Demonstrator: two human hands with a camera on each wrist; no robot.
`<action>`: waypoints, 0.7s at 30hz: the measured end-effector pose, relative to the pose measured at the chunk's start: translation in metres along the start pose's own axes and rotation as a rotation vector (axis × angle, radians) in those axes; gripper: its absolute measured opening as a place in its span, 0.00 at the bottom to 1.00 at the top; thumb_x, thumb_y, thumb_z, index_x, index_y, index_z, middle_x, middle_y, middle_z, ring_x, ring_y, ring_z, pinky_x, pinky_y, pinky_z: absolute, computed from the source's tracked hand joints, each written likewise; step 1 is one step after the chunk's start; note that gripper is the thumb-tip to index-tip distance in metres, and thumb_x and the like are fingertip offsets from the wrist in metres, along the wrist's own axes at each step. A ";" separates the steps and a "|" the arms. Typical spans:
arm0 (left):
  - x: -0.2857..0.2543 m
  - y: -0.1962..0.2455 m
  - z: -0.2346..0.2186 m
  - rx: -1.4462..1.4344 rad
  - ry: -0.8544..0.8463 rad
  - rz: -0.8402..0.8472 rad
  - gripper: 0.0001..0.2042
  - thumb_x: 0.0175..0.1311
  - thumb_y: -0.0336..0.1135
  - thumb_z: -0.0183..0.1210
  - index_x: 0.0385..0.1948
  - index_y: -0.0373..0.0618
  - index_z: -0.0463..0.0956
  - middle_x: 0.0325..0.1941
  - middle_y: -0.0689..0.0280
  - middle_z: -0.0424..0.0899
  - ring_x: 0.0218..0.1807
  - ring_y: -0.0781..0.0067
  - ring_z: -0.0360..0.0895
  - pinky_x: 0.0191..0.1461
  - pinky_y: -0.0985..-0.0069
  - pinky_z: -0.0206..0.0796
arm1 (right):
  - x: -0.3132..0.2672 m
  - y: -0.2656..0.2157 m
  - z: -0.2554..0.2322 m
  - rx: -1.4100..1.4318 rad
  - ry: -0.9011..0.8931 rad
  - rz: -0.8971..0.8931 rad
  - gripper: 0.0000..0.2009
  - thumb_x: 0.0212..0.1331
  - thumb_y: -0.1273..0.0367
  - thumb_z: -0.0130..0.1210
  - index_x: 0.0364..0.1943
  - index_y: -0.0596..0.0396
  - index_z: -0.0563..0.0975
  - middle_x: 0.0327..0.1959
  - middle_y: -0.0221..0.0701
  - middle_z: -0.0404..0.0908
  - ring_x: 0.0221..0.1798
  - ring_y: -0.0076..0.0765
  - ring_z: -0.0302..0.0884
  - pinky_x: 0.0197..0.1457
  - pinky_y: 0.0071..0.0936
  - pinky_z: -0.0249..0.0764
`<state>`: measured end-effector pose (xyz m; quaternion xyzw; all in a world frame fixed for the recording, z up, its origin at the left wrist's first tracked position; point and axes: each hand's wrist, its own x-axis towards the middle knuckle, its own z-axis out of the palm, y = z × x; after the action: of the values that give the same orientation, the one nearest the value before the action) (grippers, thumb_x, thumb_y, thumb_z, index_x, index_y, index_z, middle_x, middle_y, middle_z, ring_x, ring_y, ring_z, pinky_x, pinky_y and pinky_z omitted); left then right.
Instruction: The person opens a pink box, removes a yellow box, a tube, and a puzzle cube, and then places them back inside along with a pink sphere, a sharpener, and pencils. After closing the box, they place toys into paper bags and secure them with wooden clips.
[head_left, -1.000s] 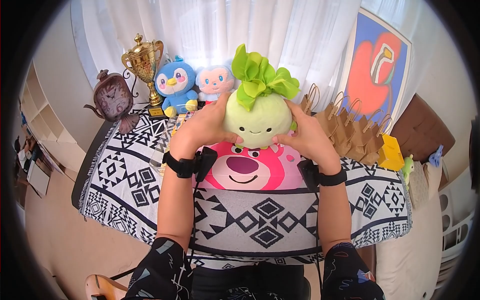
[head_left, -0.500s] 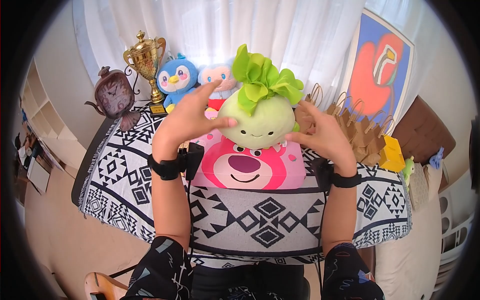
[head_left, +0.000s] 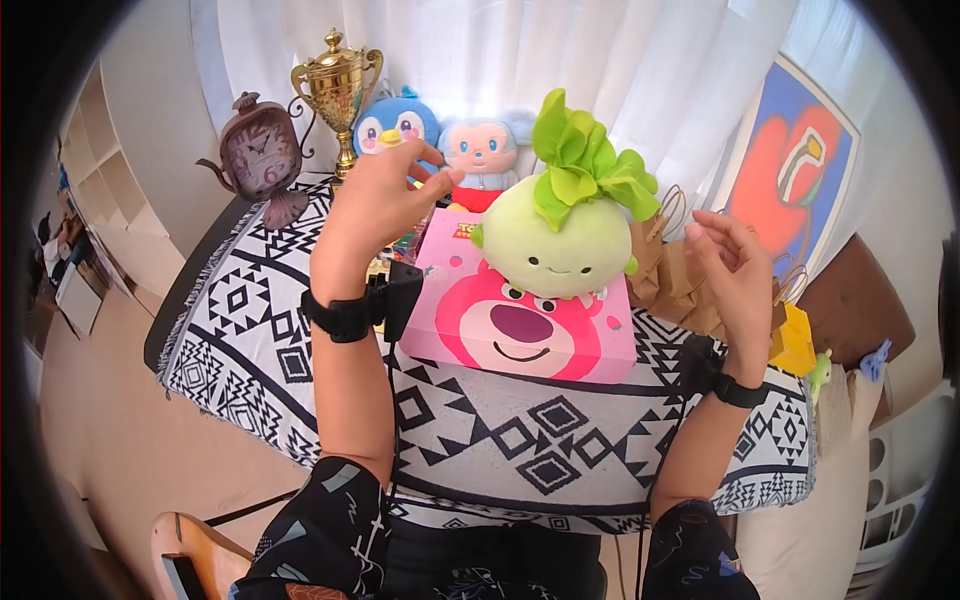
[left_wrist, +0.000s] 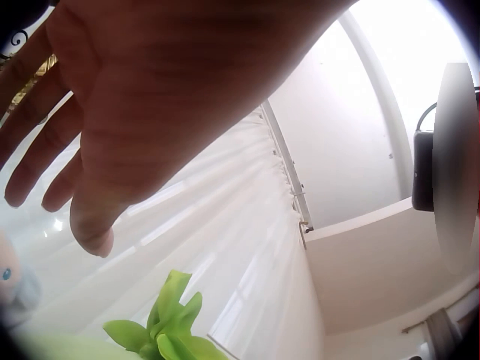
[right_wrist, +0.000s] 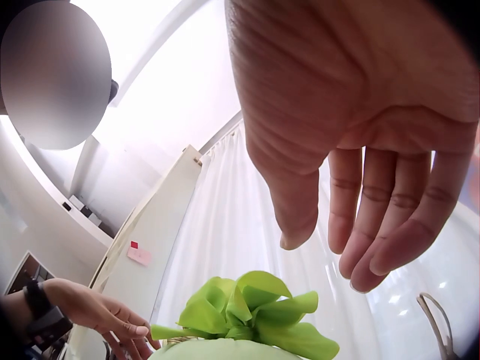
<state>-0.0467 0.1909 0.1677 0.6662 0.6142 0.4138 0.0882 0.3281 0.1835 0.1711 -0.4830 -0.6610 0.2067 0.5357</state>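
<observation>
A round pale-green plush (head_left: pixel 560 245) with bright green leaves and a small smiling face sits on a pink box (head_left: pixel 450 300) printed with a bear's face. My left hand (head_left: pixel 385 195) hovers to the left of the plush, apart from it, fingers relaxed and holding nothing. On the other side my right hand (head_left: pixel 735 275) is raised in front of the paper bags, its fingers loosely bent around nothing. The plush's leaves (left_wrist: pixel 169 322) show low in the left wrist view, below the thumb. In the right wrist view the leaves (right_wrist: pixel 244 307) lie beneath the fingers.
A brown clock (head_left: pixel 262 150), a gold trophy (head_left: pixel 338 95), a blue penguin plush (head_left: pixel 400 120) and a light-blue plush (head_left: pixel 480 150) stand along the back. Brown paper bags (head_left: pixel 665 275) and a yellow box (head_left: pixel 793 340) are at right. A patterned cloth (head_left: pixel 550 440) covers the table.
Both hands have let go of the plush and moved apart, left hand to the left, right hand to the right. The plush stays on the pink box. The head view has shifted.
</observation>
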 end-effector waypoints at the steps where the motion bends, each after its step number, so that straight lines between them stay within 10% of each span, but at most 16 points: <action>1: 0.001 -0.004 0.001 -0.002 0.005 -0.005 0.22 0.65 0.49 0.68 0.50 0.39 0.84 0.38 0.52 0.90 0.35 0.60 0.89 0.39 0.67 0.79 | 0.001 0.001 -0.001 -0.022 -0.019 0.019 0.16 0.67 0.67 0.68 0.54 0.63 0.83 0.41 0.30 0.88 0.40 0.16 0.81 0.45 0.16 0.75; 8: 0.004 -0.023 0.007 0.028 -0.311 0.022 0.38 0.45 0.51 0.80 0.58 0.37 0.79 0.49 0.48 0.89 0.36 0.57 0.89 0.41 0.67 0.80 | 0.001 0.019 0.013 -0.136 -0.250 0.049 0.23 0.65 0.63 0.70 0.60 0.62 0.81 0.49 0.34 0.87 0.44 0.22 0.82 0.49 0.22 0.78; 11: 0.009 -0.020 0.011 0.078 -0.447 0.024 0.47 0.39 0.50 0.84 0.67 0.41 0.74 0.58 0.46 0.85 0.51 0.54 0.87 0.42 0.67 0.83 | 0.006 0.025 0.017 -0.130 -0.369 0.127 0.32 0.63 0.62 0.72 0.68 0.60 0.74 0.61 0.40 0.82 0.49 0.28 0.83 0.53 0.28 0.80; 21: 0.018 -0.011 0.052 -0.221 -0.758 0.002 0.52 0.46 0.53 0.82 0.75 0.46 0.63 0.57 0.50 0.85 0.58 0.57 0.84 0.55 0.63 0.81 | 0.007 0.037 0.057 0.347 -0.639 0.296 0.51 0.59 0.65 0.75 0.81 0.57 0.50 0.77 0.38 0.65 0.72 0.36 0.70 0.66 0.33 0.77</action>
<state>-0.0224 0.2293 0.1358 0.7589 0.4891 0.2020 0.3795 0.2918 0.2199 0.1260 -0.3868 -0.6729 0.5304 0.3410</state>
